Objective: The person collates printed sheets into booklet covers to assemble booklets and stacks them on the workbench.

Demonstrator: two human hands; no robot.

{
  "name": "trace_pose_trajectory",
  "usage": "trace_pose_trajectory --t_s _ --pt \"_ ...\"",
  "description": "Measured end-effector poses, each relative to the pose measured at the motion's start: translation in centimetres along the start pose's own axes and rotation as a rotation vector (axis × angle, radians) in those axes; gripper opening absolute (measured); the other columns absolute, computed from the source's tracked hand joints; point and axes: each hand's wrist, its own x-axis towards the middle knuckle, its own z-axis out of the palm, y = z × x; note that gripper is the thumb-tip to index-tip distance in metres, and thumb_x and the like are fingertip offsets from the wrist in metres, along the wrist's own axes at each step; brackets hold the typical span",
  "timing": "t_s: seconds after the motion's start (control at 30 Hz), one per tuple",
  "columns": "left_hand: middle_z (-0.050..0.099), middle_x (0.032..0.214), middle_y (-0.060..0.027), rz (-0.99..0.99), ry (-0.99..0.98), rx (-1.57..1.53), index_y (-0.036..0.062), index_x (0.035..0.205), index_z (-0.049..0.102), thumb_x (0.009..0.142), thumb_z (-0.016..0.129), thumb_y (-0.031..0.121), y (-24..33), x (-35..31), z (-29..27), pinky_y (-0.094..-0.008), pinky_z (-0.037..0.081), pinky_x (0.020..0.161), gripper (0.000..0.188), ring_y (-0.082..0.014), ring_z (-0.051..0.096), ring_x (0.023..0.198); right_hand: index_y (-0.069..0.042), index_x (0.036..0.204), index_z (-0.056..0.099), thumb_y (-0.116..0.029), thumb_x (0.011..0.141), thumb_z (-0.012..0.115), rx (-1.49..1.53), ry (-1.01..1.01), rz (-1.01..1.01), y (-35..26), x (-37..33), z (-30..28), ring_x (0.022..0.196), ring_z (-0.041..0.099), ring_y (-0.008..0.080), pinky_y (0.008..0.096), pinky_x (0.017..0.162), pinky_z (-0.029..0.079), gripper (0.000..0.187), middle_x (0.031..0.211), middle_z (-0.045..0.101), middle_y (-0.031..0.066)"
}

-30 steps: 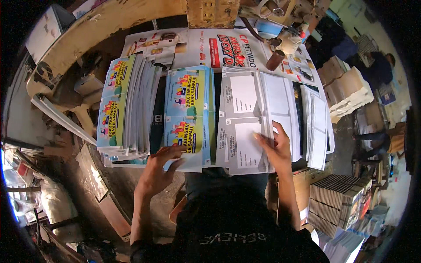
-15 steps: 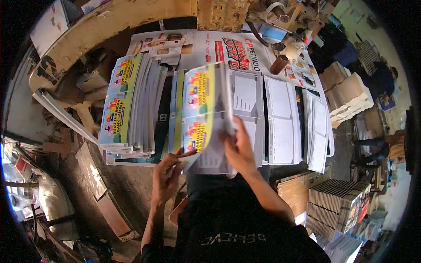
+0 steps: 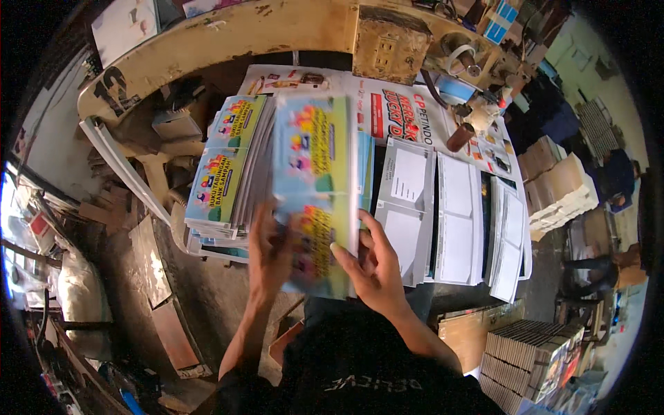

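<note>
Between my two hands is a set of printed sheets [image 3: 339, 145] with a blue, green and yellow illustrated cover on top, slightly blurred by motion. My left hand [image 3: 270, 256] grips its lower left edge; the fingers are partly blurred. On the right edge, my right hand [image 3: 377, 270] holds the sheets with the thumb over the cover and the fingers at the side. A pile of sheets with the same cover [image 3: 228, 162] lies just left of them. To the right are a pile of grey-and-white form sheets [image 3: 404, 207] and a pile of white form sheets [image 3: 458, 214].
Narrower white sheets [image 3: 507, 238] stand at the table's right end. Behind the piles, a large printed poster [image 3: 332, 79] covers the table under a yellowish machine frame [image 3: 277, 34]. A rusty cylinder [image 3: 460, 137] hangs there. Bundled stacks [image 3: 519, 360] sit at lower right.
The cover set has moved left toward the cover pile, away from the grey-and-white forms. Its lifted lower corner now lies flat, and my left hand has shifted up along the left edge.
</note>
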Motion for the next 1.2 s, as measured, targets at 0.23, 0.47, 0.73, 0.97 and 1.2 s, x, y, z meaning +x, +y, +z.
trace_pose_trajectory --t_s 0.23,0.47,0.73,0.97,1.2 --pt "0.067 0.112 -0.0186 0.193 0.218 0.528 0.0037 0.133 0.057 0.097 0.059 0.039 -0.1 13.9 -12.5 -0.0366 0.051 0.078 0.051 -0.0239 0.066 0.093 0.003 0.128 0.05 -0.009 0.093 0.067 -0.202 -0.059 -0.022 -1.5 -2.0 -2.0 0.113 0.062 0.0205 0.0319 0.088 0.053 0.04 0.119 0.063 0.0154" --pt "0.054 0.131 -0.029 0.122 0.166 1.09 0.0107 0.153 0.03 0.089 0.041 0.074 -6.3 13.7 -11.6 -0.0536 0.047 0.095 0.091 -0.0465 0.055 0.118 0.0 0.116 0.06 -0.011 0.092 0.069 -0.202 -0.156 0.122 0.4 -5.7 -1.1 0.107 0.064 0.0153 0.0289 0.085 0.054 0.028 0.112 0.067 0.0095" --pt "0.057 0.129 -0.027 0.048 0.065 1.07 0.0096 0.152 0.03 0.09 0.042 0.074 -3.9 13.4 -11.3 -0.0536 0.048 0.091 0.09 -0.046 0.058 0.114 -0.002 0.112 0.062 -0.012 0.093 0.067 -0.212 -0.423 0.131 2.0 -8.8 0.0 0.096 0.069 0.0167 0.0316 0.085 0.056 0.022 0.102 0.069 0.0082" --pt "0.055 0.133 -0.0246 0.181 0.453 0.425 0.0012 0.149 0.036 0.093 0.062 0.05 -5.3 8.8 -13.0 -0.05 0.044 0.099 0.079 -0.0334 0.053 0.123 0.0 0.112 0.06 -0.007 0.092 0.065 -0.268 -0.502 0.091 2.3 -10.7 -0.7 0.098 0.07 0.0193 0.0326 0.088 0.055 0.022 0.102 0.071 0.0126" --pt "0.037 0.152 -0.0172 -0.256 0.551 -0.381 0.0017 0.148 0.039 0.089 0.065 0.052 -2.1 -1.3 -6.3 -0.0456 0.019 0.116 0.082 -0.0285 0.037 0.138 0.0 0.11 0.063 -0.01 0.093 0.066 -0.277 -0.519 0.161 3.5 -11.2 -1.8 0.095 0.071 0.0202 0.0325 0.086 0.056 0.02 0.1 0.072 0.0128"
